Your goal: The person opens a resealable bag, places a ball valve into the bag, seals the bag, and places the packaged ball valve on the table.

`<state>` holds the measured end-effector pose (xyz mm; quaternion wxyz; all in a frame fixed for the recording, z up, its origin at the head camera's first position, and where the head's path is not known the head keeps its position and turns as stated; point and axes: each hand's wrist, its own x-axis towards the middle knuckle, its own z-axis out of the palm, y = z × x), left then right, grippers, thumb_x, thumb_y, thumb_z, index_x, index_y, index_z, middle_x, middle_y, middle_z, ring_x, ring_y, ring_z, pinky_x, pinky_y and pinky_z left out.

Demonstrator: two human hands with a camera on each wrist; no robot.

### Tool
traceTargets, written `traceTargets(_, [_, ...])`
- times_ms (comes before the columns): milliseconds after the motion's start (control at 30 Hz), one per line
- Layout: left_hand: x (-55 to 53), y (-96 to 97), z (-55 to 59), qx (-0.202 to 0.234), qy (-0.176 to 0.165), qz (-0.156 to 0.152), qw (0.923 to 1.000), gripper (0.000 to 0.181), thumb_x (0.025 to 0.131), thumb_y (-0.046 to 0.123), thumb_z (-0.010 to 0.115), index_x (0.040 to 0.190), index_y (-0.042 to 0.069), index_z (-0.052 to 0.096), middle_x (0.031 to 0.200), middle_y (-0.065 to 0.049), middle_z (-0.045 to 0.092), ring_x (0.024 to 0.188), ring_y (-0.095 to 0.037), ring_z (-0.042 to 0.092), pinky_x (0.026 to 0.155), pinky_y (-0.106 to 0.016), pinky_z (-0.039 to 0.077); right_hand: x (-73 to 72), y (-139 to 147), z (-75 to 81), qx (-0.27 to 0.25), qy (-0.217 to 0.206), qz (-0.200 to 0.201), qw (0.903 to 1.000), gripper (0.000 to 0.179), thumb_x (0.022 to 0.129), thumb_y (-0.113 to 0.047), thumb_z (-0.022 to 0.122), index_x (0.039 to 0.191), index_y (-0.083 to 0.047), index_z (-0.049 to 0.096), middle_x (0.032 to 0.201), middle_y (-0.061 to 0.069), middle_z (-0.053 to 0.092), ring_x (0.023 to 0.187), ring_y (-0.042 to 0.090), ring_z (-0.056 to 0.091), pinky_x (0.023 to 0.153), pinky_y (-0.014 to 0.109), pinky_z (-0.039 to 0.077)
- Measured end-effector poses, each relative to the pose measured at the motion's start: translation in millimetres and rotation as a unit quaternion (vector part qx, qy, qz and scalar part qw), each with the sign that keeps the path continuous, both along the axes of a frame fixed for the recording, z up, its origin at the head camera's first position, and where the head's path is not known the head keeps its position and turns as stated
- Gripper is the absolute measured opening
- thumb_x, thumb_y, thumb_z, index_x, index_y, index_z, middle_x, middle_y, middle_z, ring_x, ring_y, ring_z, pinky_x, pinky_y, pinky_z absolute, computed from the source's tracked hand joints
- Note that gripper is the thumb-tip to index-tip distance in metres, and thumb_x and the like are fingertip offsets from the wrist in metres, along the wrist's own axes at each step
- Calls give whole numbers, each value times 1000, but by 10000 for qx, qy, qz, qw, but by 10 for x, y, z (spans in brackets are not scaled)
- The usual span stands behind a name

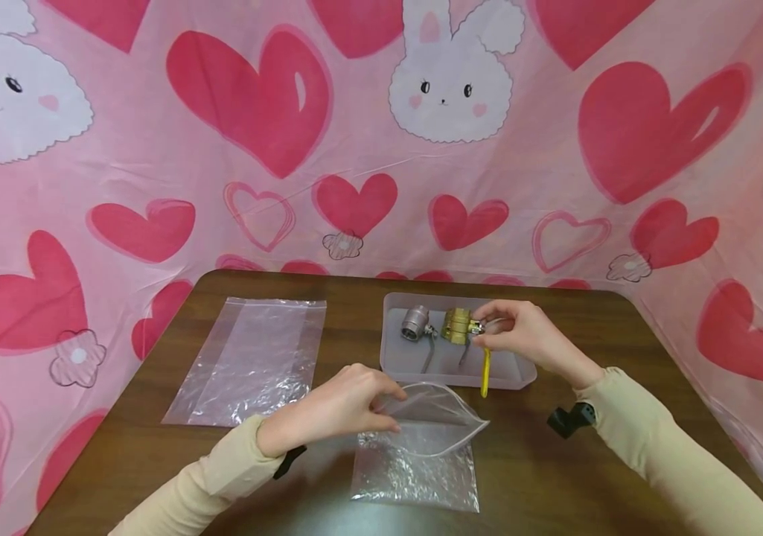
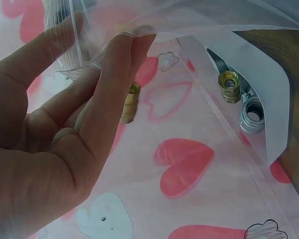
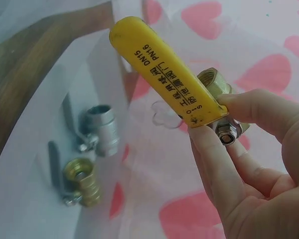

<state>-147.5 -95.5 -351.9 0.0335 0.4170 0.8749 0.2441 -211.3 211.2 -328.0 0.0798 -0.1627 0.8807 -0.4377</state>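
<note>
My right hand [image 1: 522, 327] pinches a brass ball valve with a yellow lever handle [image 3: 154, 64] between thumb and fingers, over the right part of a translucent plastic tray [image 1: 448, 380]. Dark printing, including DN15, runs along the lever. Inside the tray lie a silver ball valve [image 1: 414, 324] and another brass valve [image 3: 84, 181], each with a grey lever. My left hand [image 1: 348, 406] holds a clear zip bag [image 1: 414, 476] by the left side of its mouth, which gapes wide in front of the tray. Clear film covers some left fingertips in the left wrist view.
More clear zip bags [image 1: 257, 357] lie flat at the left of the brown wooden table [image 1: 555, 476]. A pink cloth [image 1: 368, 156] printed with hearts and rabbits hangs behind the table and at both sides.
</note>
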Motion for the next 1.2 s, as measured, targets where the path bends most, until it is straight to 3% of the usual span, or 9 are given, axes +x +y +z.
traceTargets(200, [-13, 4, -30, 11, -3, -13, 10000, 33, 81, 23, 82, 109, 7, 75, 82, -1, 72, 54, 10, 40, 59, -11, 39, 93, -59, 86, -6, 236, 97, 9997, 37, 83, -17, 80, 115, -3, 66, 114, 17, 68, 93, 12, 71, 75, 21, 57])
traceTargets(567, [-20, 18, -15, 87, -156, -8, 9998, 34, 80, 22, 83, 109, 6, 75, 100, -5, 76, 54, 11, 43, 59, -10, 40, 319, -199, 362, -27, 685, 104, 9976, 36, 79, -18, 84, 110, -10, 67, 107, 9, 70, 87, 7, 70, 70, 24, 56])
traceTargets(833, [-49, 27, 18, 134, -264, 0, 9996, 32, 81, 23, 82, 107, 6, 76, 92, -4, 76, 52, 10, 40, 56, -10, 39, 452, -267, 465, -370, 918, 448, 9941, 35, 78, -9, 83, 110, -9, 66, 106, 7, 68, 86, 6, 69, 66, 26, 59])
traceTargets(1100, [-82, 25, 34, 220, -578, 23, 9981, 31, 82, 25, 81, 107, 8, 76, 65, 7, 63, 50, 8, 39, 51, -12, 36, 541, -361, 412, -864, 920, 833, 9885, 33, 79, -3, 81, 107, -7, 65, 106, 8, 65, 87, 9, 70, 72, 29, 61])
traceTargets(1200, [-98, 17, 39, 250, -673, 2, 9974, 30, 82, 25, 81, 107, 8, 76, 62, 8, 59, 50, 7, 39, 50, -13, 36, 556, -388, 377, -903, 934, 888, 9875, 33, 79, -3, 81, 107, -7, 64, 106, 8, 65, 87, 9, 70, 71, 29, 61])
